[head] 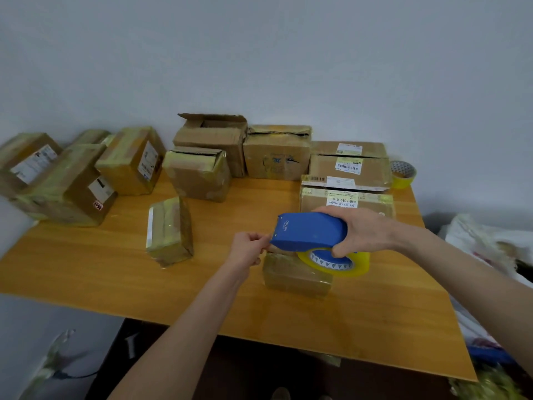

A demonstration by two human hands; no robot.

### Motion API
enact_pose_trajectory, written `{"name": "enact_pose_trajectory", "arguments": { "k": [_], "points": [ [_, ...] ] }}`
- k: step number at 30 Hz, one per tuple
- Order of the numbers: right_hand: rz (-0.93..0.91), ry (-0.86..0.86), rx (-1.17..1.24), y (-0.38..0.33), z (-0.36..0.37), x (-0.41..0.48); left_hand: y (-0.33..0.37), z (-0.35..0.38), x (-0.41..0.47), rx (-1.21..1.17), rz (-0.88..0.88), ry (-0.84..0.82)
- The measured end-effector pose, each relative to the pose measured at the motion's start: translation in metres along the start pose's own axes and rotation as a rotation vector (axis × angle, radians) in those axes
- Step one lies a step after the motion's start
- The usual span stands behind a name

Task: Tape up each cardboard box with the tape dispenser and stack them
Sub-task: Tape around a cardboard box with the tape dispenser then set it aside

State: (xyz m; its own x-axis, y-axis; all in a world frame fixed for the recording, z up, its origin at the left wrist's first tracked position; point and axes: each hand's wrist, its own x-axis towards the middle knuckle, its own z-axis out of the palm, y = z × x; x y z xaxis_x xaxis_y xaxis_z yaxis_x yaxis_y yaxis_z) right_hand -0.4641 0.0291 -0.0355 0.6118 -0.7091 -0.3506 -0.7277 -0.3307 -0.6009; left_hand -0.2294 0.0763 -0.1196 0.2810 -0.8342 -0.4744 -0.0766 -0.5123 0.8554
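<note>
Right hand (pixel 363 232) is wrapped round the blue tape dispenser (pixel 308 230), held just above the small box (pixel 294 275) near the table's (pixel 115 255) front edge. Left hand (pixel 249 249) is pinched at the dispenser's nose, on the tape end I reckon. Risks: nothing is holding the box down, and it looks light, so a pull could drag or tip it. A loose tape end could fold back on itself or stick to the fingers, which also sit close to the cutter. Can't see the clear film itself. The box top is hidden under dispenser and hands, so flaps and seam are unknown. The left-hand stack (pixel 66 183) is blurred.
</note>
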Motion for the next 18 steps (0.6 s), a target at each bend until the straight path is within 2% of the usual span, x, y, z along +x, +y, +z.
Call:
{"name": "enact_pose_trajectory", "arguments": {
  "k": [7,11,18],
  "points": [
    [0.049,-0.039,-0.137,-0.005,-0.013,-0.003,-0.022,-0.026,0.01,-0.025,-0.047,0.132],
    [0.097,-0.073,-0.097,-0.003,-0.006,0.001,-0.032,-0.021,0.014,-0.001,-0.08,0.145],
    [0.181,-0.078,-0.189,-0.009,0.001,0.017,-0.049,-0.006,0.02,0.076,-0.154,0.111]
  ]
}}
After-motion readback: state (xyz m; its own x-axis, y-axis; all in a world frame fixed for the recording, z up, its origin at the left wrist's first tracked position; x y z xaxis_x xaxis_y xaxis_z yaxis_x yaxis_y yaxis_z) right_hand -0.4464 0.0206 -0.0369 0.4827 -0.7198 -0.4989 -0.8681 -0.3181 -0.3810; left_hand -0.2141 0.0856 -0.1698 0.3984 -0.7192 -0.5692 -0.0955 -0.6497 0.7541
